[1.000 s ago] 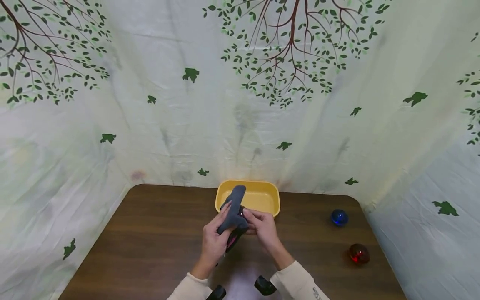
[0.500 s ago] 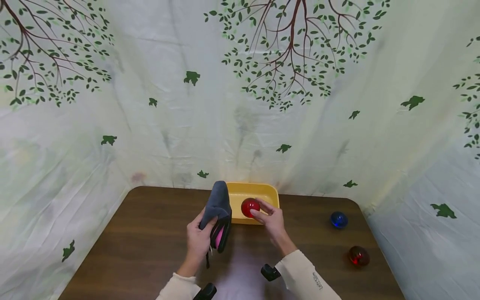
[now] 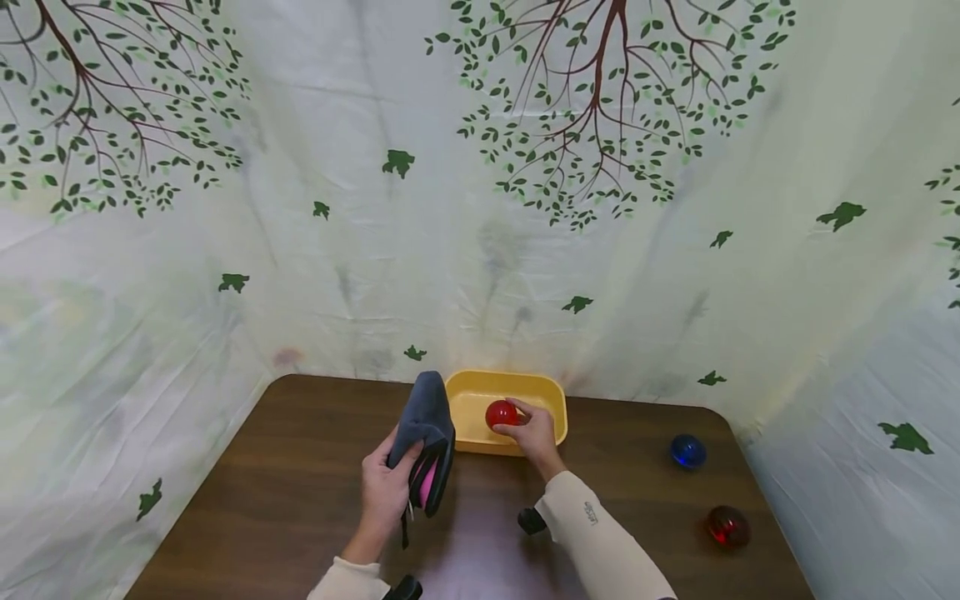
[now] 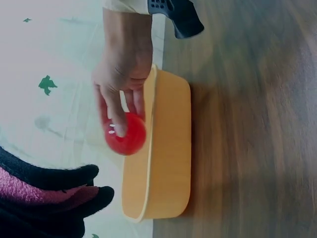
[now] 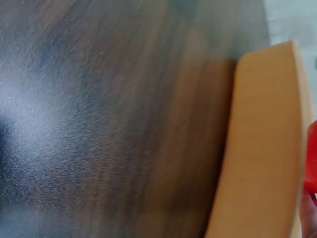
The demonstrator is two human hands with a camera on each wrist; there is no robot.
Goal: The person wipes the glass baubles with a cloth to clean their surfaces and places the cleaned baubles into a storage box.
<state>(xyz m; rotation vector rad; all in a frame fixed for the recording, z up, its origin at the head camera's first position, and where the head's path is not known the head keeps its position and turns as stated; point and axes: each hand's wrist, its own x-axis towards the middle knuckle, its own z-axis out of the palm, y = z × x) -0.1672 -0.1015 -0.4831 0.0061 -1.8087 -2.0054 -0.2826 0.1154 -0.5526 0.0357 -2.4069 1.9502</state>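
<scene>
Two hands at work | right hand (image 3: 534,433): grip pinches red ball (image 3: 501,413), held over yellow tub (image 3: 558,417) at bench (image 3: 285,467) rear | left hand (image 3: 384,492): grip clutches grey pouch (image 3: 424,425), pink lining showing, raised just left of tub | blue ball (image 3: 687,451), dark red ball (image 3: 727,526) on bench, far right.

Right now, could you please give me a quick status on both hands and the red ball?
Left hand grips grey pouch. Right hand holds red ball over yellow tub. Nothing in the way.
</scene>
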